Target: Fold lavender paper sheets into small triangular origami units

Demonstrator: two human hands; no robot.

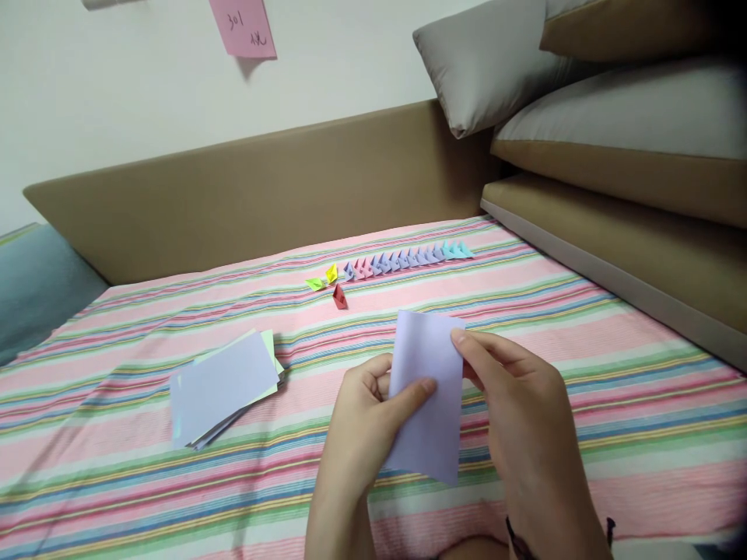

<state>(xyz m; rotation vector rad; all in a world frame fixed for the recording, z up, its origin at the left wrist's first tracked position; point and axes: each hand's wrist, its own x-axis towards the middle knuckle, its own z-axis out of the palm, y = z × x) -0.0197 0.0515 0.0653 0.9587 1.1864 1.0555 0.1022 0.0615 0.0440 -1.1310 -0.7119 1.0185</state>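
Observation:
Held up in front of me is a sheet of lavender paper (pixel 429 420), curved along its left side. My left hand (pixel 367 416) grips its left edge, thumb on the front face and fingers behind. At the upper right corner, my right hand (pixel 517 389) pinches the paper between thumb and fingers. To the left lies a loose stack of pastel paper sheets (pixel 225 389), a lavender one on top. Beyond my hands stands a row of small folded paper pieces (pixel 402 260) in blue, purple and pink. A red folded paper piece (pixel 339 297) sits apart, nearer me.
A striped cloth (pixel 145 474) covers the surface. Behind it runs a brown padded backrest (pixel 262 202). Grey and brown cushions (pixel 618 117) are piled at the right, and a blue-grey cushion (pixel 40 288) is at the left. A pink note (pixel 243 29) hangs on the wall.

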